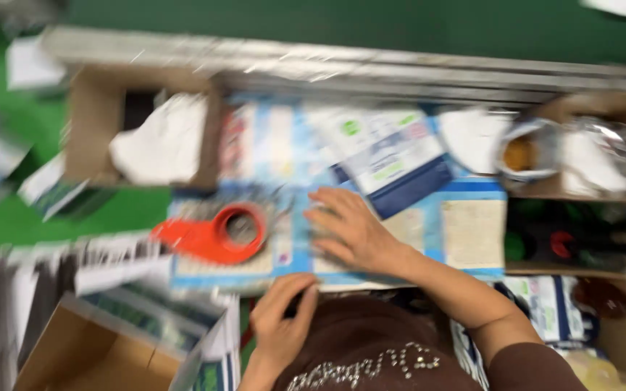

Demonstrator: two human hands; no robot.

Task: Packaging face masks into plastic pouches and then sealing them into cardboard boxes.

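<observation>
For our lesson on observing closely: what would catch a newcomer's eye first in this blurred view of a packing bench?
The bright red tape dispenser stands out, lying on the blue-and-white packages at centre left. Just right of it, the right hand presses flat on the blue-and-white packages, while the left hand curls at their near edge. Behind the dispenser, at upper left, an open cardboard box holds crumpled white material.

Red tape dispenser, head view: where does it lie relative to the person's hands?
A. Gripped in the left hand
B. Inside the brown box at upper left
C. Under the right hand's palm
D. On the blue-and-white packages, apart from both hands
D: the red tape dispenser lies on the blue-and-white packages, clear of the flat right hand and of the left hand at the near edge.
</observation>
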